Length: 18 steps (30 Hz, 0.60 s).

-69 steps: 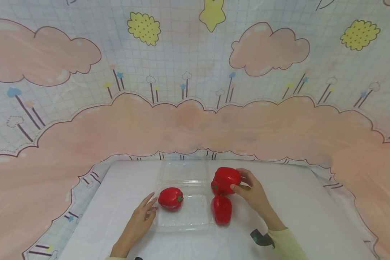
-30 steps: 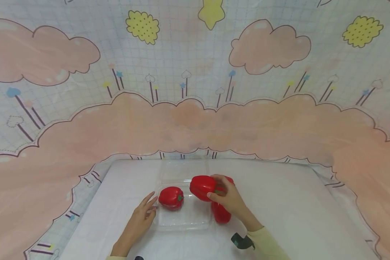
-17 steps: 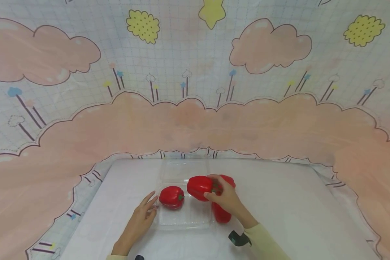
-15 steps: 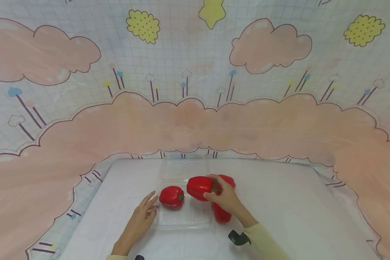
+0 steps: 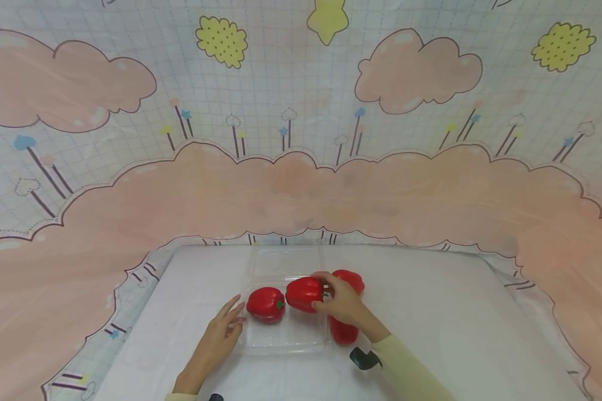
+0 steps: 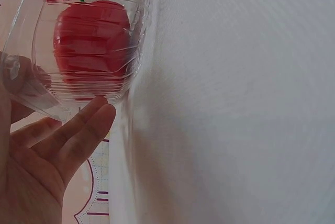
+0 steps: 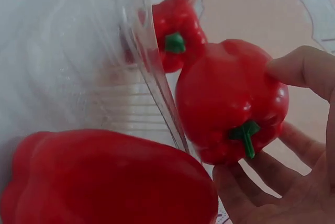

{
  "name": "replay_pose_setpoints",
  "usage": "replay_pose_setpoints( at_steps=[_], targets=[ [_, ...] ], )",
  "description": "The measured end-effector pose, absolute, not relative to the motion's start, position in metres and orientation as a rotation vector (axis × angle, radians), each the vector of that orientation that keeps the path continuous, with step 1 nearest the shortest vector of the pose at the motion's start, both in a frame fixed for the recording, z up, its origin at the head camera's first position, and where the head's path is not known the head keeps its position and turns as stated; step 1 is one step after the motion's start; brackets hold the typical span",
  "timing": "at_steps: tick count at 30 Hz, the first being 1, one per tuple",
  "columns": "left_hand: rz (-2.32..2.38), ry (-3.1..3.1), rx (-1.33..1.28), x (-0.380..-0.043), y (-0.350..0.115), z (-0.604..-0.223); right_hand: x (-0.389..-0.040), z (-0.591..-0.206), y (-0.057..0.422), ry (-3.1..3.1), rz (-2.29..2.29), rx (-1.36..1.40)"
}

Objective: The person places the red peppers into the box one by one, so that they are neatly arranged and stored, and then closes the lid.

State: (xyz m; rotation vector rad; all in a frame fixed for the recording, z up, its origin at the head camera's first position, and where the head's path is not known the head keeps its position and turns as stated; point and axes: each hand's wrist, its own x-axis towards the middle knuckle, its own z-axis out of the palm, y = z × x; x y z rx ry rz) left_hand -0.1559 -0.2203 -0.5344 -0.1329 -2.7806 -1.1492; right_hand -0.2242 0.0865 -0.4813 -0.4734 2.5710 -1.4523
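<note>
My right hand (image 5: 340, 301) grips a red bell pepper (image 5: 303, 294) by its stem end, thumb on one side and fingers on the other. In the right wrist view this bell pepper (image 7: 230, 96) shows its green stem facing the palm, right at the wall of the clear plastic box (image 5: 286, 337). Another red bell pepper (image 5: 265, 305) lies in the left part of the box. My left hand (image 5: 218, 337) touches the box's left side with fingers extended; in the left wrist view its fingertips (image 6: 107, 111) meet the ribbed wall.
Two more red bell peppers, a far one (image 5: 351, 280) and a near one (image 5: 343, 331), lie right of the box, partly behind my right hand. The box's clear lid (image 5: 286, 262) is folded back on the white table (image 5: 456, 328). A patterned cloth (image 5: 301, 195) hangs behind.
My right hand has brought the held pepper from the right of the box leftward over it, then a little lower beside the first pepper. My left hand has stayed in place.
</note>
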Motion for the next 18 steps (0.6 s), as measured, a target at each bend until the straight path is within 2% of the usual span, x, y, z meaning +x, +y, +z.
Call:
replay_pose_setpoints(
  at_steps=[18],
  targets=[
    [-1.179,-2.778,-0.117,-0.1564,-0.2185,-0.5333,-0.2329,-0.4903,0.0778,2.628,-1.275,-0.489]
  ],
)
